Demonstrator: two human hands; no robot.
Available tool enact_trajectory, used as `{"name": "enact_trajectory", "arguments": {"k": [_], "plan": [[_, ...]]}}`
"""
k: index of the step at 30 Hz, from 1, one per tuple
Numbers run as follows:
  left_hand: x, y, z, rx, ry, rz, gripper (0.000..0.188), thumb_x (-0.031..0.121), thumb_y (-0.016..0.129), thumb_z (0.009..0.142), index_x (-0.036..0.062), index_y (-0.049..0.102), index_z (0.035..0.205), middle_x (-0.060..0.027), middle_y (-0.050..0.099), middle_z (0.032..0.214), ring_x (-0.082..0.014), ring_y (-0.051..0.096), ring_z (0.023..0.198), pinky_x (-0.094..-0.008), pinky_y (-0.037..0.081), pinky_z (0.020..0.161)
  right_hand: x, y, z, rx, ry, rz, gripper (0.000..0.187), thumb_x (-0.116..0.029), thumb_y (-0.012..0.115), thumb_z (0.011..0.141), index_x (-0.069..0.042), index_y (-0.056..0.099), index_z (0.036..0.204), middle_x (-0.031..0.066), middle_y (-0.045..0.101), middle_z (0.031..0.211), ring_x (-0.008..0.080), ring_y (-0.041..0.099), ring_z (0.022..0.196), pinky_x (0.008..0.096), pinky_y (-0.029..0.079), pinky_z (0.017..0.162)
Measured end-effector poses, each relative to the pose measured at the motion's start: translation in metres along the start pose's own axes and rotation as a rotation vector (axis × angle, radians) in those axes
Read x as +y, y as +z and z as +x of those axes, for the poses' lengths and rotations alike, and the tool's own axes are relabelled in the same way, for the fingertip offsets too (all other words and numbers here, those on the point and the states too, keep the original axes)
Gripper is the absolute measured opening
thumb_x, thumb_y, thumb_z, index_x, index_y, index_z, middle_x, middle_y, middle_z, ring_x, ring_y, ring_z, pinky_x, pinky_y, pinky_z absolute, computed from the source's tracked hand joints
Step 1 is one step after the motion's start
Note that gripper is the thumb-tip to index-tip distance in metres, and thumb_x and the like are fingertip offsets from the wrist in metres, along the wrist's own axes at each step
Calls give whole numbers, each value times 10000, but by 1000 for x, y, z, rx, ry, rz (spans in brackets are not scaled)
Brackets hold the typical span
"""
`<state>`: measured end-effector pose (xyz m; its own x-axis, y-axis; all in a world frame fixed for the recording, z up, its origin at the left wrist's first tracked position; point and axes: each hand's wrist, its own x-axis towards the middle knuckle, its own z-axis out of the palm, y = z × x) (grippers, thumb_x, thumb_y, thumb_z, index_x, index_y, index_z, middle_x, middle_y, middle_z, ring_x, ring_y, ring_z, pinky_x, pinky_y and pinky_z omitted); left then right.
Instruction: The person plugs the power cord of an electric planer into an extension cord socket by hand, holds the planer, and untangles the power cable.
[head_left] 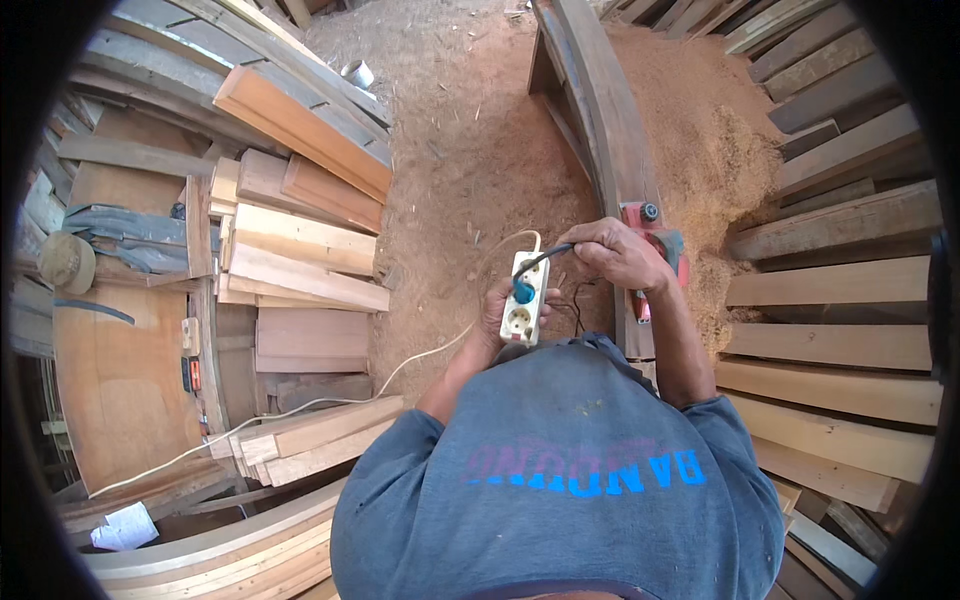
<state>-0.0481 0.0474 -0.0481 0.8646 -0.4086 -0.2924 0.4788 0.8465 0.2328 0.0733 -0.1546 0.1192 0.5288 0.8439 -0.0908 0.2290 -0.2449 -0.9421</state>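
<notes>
My left hand (494,309) is wrapped round a white power strip (519,325), held upright in front of my chest. A teal plug (523,291) sits in its middle socket, and the socket nearest me is bare. Between the fingers of my right hand (612,252) is a black power cord (553,250), which bends toward the strip; its link to the teal plug is partly hard to make out. Just beyond my right wrist, a red electric planer (650,240) rests on a long wooden beam (612,120), partly covered by my forearm.
Stacked planks (300,245) line the left side, and more boards (830,345) fill the right. A white cable (330,401) runs from the strip across the left stack. Sawdust (715,150) lies heaped right of the beam. A hat (67,262) and blue cloth (135,235) lie far left.
</notes>
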Motion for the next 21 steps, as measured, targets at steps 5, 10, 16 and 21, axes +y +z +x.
{"name": "enact_trajectory", "arguments": {"k": [5,10,16,21], "plan": [[43,17,-6,224,429,452,445,397,587,901,24,554,1142,-139,669,942,-193,681,728,-308,594,587,0,-2,-10,78,25,-5,299,-124,469,872,42,659,1033,100,622,764,168,600,741,323,486,660],[84,60,-7,184,766,802,479,449,574,915,26,550,1139,-103,657,898,-176,677,716,-303,586,564,-25,6,0,125,33,49,291,-165,493,924,43,654,1049,101,624,812,169,583,734,321,481,664],[95,91,-6,127,785,599,607,602,443,967,40,539,1175,-125,654,921,-185,669,735,-318,579,581,-48,7,1,330,-5,43,255,-175,542,945,51,647,1000,98,609,787,173,567,719,321,470,674],[100,115,-29,-44,1254,1000,584,440,426,1017,-8,359,1386,-117,571,1090,-160,615,875,-301,544,700,-56,3,-4,381,-144,-120,204,-156,549,958,28,635,977,113,592,789,171,563,723,327,471,680]]}}
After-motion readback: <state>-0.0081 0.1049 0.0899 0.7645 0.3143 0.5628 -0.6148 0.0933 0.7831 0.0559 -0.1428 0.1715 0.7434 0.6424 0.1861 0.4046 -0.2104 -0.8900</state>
